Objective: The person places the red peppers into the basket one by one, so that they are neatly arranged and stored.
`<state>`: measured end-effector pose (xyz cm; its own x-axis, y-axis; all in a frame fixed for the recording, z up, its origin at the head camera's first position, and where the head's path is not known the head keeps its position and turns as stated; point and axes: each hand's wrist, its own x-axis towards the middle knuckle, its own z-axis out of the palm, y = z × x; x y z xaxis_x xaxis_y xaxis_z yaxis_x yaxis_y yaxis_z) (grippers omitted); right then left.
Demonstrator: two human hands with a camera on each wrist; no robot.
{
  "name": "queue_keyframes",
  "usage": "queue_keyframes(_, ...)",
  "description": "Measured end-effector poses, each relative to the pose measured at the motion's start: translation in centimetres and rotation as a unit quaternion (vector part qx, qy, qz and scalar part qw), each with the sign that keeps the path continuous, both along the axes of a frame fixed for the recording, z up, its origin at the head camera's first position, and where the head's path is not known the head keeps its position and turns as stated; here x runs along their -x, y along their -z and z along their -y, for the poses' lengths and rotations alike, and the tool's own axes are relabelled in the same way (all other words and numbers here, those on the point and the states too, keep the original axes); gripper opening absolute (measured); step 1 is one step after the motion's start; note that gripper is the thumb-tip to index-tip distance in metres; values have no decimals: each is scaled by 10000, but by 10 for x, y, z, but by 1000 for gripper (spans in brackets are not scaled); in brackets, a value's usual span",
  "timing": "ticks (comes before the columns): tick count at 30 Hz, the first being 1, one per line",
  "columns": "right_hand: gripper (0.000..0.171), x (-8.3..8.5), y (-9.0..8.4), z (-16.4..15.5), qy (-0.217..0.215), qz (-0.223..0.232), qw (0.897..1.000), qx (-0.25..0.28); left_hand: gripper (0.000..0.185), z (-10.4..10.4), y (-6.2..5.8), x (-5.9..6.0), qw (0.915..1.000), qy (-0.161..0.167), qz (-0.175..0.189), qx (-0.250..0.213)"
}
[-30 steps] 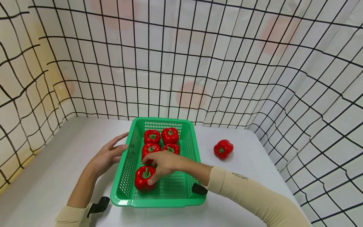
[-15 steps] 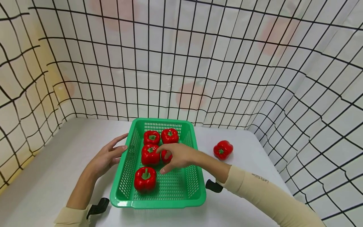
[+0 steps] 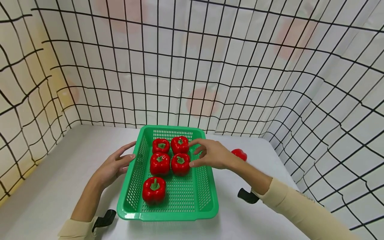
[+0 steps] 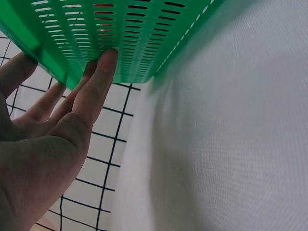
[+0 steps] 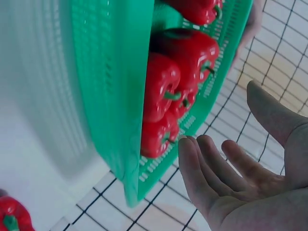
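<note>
A green slotted basket [image 3: 207, 196] sits on the white bench [image 3: 54, 180], its far short wall close to the grid-patterned curtain [image 3: 240, 66] that closes in the bench on the back, left and right. Five red peppers lie inside: two at the far end, two just behind the middle (one of them, the right middle pepper [image 3: 180, 163], stands close to the right wall), and a single near pepper [image 3: 154, 189] toward the front left. The front right of the basket floor is bare mesh.

The left hand [image 3: 115, 164] rests against the outside of the basket's left wall, fingers straight and relaxed, fingertips [image 4: 107, 57] touching the slotted plastic just under the rim. It grips nothing.

The right hand [image 3: 211, 154] hovers over the basket's right rim, fingers loosely spread and holding nothing; its fingertips are near the right middle pepper, though whether they touch it cannot be told. Behind that hand, a sixth pepper [image 3: 239, 154] lies on the bench outside the basket, partly hidden by the hand.

Open bench surface stretches wide to the left of the basket and narrower to the right, where the curtain angles in.
</note>
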<state>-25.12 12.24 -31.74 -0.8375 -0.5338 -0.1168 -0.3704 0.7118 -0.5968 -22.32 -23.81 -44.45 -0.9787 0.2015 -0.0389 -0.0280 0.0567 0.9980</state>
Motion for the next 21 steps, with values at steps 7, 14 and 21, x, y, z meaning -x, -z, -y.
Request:
queue_keyframes(7,66,2,0,-21,144,91,9997,156,73,1,-1,-1,9999,-65,21,99)
queue_keyframes(14,71,10,5,-42,366,-44,9992,-151,73,1,0,-1,9999,-79,-7,115)
queue_keyframes(21,73,23,11,-66,662,-211,9964,-481,72,0,0,-1,9999,-91,-14,144)
